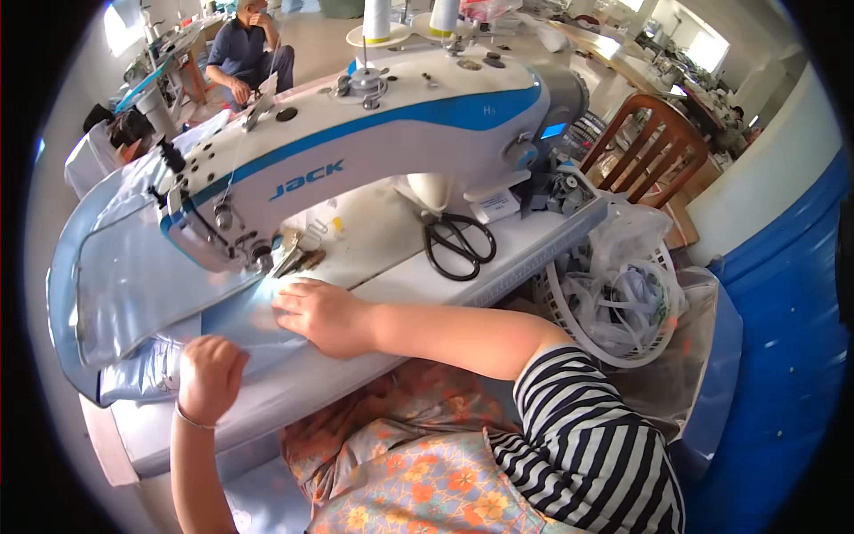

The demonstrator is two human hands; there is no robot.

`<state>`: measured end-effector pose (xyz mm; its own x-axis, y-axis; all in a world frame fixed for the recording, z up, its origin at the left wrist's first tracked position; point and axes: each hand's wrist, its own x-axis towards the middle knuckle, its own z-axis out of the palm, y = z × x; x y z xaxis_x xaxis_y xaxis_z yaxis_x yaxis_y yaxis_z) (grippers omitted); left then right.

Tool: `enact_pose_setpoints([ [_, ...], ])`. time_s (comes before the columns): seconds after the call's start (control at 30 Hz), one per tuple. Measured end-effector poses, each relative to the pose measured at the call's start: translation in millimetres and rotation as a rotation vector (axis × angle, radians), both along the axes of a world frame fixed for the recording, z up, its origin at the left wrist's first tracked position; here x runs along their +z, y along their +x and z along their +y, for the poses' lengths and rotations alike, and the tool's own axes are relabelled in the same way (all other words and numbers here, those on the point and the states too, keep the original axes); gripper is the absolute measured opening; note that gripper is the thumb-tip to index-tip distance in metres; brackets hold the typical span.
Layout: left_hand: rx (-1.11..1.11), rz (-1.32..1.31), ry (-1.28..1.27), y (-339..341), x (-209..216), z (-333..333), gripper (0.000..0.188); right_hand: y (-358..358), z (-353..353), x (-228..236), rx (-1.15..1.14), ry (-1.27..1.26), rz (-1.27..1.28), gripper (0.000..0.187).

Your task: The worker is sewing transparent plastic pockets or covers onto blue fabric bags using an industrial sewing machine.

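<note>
My right hand (325, 316) lies on a light blue fabric piece (240, 313), beside the needle end of a white and blue sewing machine (382, 156). Its fingers point left, stretched over the cloth. Nearer to me and further left is my left hand (213, 378), its fingers curled in at the front edge of the work. Whatever those fingers hold, if anything, is hidden. A clear plastic panel with light blue edging (133, 276) spreads left of the needle, joined or lying against the fabric; I cannot tell which.
Black-handled scissors (457, 242) lie on the machine bed, near a small white box (495, 206). A white basket (658, 351) of plastic bags and scraps stands at the right. Beyond are a wooden chair (654, 142) and a seated person (245, 53).
</note>
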<state>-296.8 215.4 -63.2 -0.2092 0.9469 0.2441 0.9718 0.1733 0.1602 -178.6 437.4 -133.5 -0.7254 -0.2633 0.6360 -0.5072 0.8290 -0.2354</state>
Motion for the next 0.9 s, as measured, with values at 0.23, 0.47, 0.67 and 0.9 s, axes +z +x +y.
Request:
enact_pose_setpoints([
  [0.23,-0.084,0.133,-0.266,63,-6,-28,0.012,48,-38,-13,-0.052,-0.093,-0.089,0.020],
  [0.47,0.036,0.393,-0.431,63,-3,-53,0.037,52,-33,2,0.063,-0.235,-0.126,0.016],
  [0.67,0.109,0.501,-0.284,75,-29,-75,0.053,19,9,24,-0.092,-0.329,-0.297,0.024],
  [0.9,0.149,0.550,-0.163,73,-22,-72,0.043,-24,-5,-5,-0.018,-0.011,-0.150,0.033],
])
